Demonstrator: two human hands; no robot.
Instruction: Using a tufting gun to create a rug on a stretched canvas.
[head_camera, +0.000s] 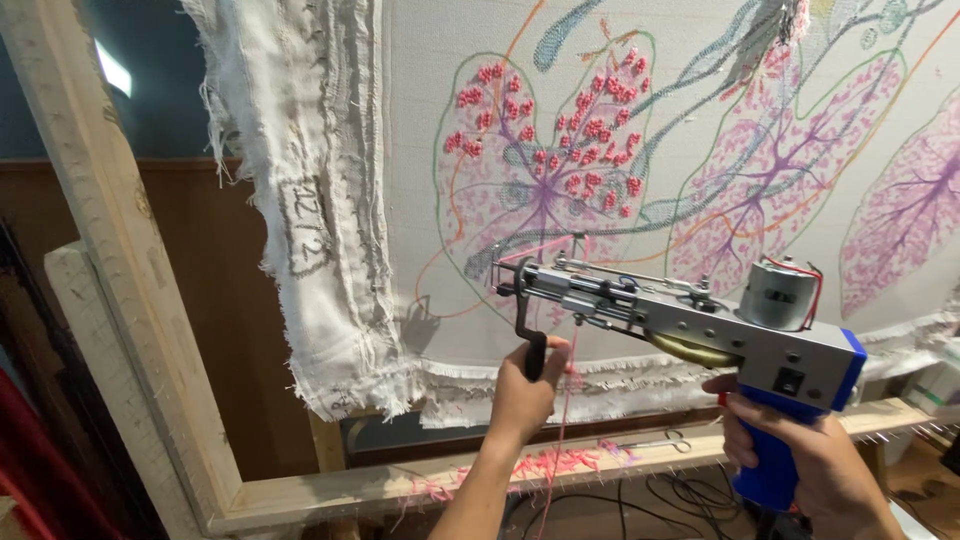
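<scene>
Before stretched cloth | left hand grips front handle | right hand grips tufting gun

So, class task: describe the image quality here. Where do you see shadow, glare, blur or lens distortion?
Head view: the tufting gun is sharp and casts a dark shadow on the cloth to its left; a bright window patch glares at top left; the wooden frame leans and bows, suggesting a wide lens; the right hand and left hand look slightly soft.

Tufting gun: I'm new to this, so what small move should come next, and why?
Probably ease the tufting gun forward until its needle tip meets the stretched cloth. Both hands, left hand and right hand, hold it level, aimed at the half-filled pink leaf.
</scene>
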